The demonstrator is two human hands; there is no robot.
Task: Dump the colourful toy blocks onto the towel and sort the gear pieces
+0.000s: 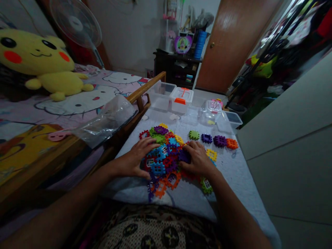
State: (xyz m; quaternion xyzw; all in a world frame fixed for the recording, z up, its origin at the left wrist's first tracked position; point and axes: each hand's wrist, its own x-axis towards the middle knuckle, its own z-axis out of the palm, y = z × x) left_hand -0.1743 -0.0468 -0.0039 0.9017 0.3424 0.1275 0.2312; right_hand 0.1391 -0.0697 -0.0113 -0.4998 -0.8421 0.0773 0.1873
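Observation:
A pile of colourful plastic building blocks (158, 168) with notched edges lies on the cloth-covered table in front of me. Against the pile's left side rests my left hand (137, 155), its thumb and fingers spread apart and nothing gripped. My right hand (198, 157) is at the pile's right side, thumb and fingers around a purple block (183, 156). Behind it are a green block (194, 135), a dark purple square frame (206, 138), a purple stack (220, 141) and orange blocks (231, 143). A yellow block (211, 154) and a green window block (206, 185) lie near my right wrist.
Clear plastic boxes (162, 98) stand along the table's far end, one with an orange-latched lid (183, 97). To the left, a clear plastic bag (106, 121) lies over the wooden bed rail (147, 85). A yellow plush toy (59, 81) sits on the bed; a white cabinet (293, 138) borders the right.

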